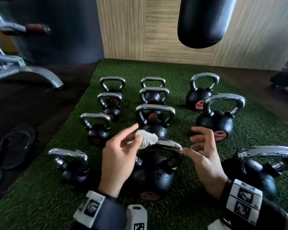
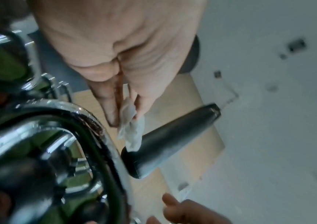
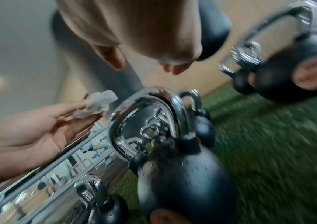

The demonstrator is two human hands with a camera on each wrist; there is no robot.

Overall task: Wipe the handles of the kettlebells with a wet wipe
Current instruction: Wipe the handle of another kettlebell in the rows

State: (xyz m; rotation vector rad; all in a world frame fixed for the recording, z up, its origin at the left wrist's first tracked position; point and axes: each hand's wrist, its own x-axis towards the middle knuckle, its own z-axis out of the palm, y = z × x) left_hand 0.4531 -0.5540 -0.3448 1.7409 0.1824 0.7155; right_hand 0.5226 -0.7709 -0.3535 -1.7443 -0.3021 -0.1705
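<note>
A green turf mat covers the floor, meeting a dark floor to the left of it and a pale wood-grain wall behind it; a black punching bag hangs above the mat's far edge; a grey machine frame and black sandals lie on the dark floor left of the mat. Black kettlebells with chrome handles stand in rows on the mat; the nearest middle kettlebell is just in front of the hands. The left hand pinches a crumpled wet wipe between thumb and fingers, just above that kettlebell's handle; the right hand hovers beside the handle, fingers loosely spread, holding nothing.
</note>
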